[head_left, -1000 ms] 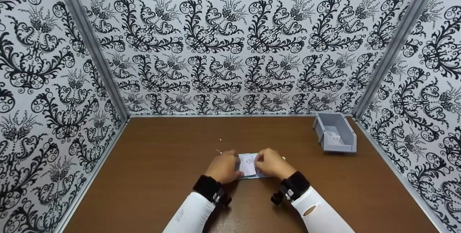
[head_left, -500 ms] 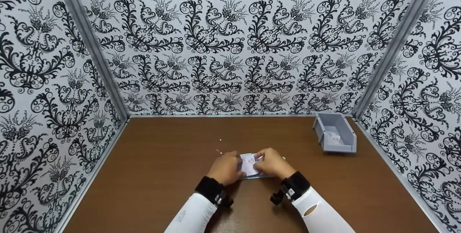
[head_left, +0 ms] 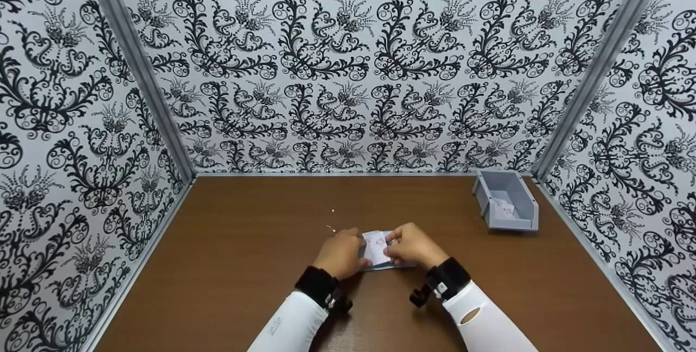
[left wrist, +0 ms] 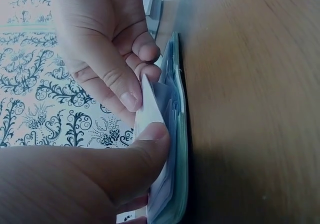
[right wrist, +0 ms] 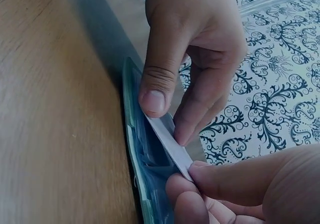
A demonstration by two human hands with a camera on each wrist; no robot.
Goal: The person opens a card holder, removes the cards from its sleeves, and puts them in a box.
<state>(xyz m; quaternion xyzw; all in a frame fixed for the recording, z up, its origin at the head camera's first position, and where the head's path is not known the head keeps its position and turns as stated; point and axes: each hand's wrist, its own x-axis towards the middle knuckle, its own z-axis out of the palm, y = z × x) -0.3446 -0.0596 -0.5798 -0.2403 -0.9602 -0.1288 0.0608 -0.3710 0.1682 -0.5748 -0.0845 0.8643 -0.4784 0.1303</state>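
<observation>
A white card (head_left: 376, 248) with a small reddish print lies over an open card holder (left wrist: 181, 184) on the brown table. The holder has a blue-green cover and clear pockets, with more white sheets between them in the left wrist view. My left hand (head_left: 338, 254) grips the card's left side, thumb (left wrist: 155, 131) on its face. My right hand (head_left: 414, 246) pinches the card's right edge between thumb (right wrist: 220, 179) and fingers. In both wrist views the card tilts up from the pockets. Both hands cover the holder's ends in the head view.
At the back right stands a grey open bin (head_left: 514, 224) with a white printed card (head_left: 503, 209) inside. A thin white scrap (head_left: 331, 228) lies just beyond my left hand, and a tiny white speck farther back. Patterned walls (head_left: 348, 69) enclose the table.
The fingers of my right hand have opened out from a tight bunch and now pinch the card's right edge. My left hand and the card have shifted slightly right.
</observation>
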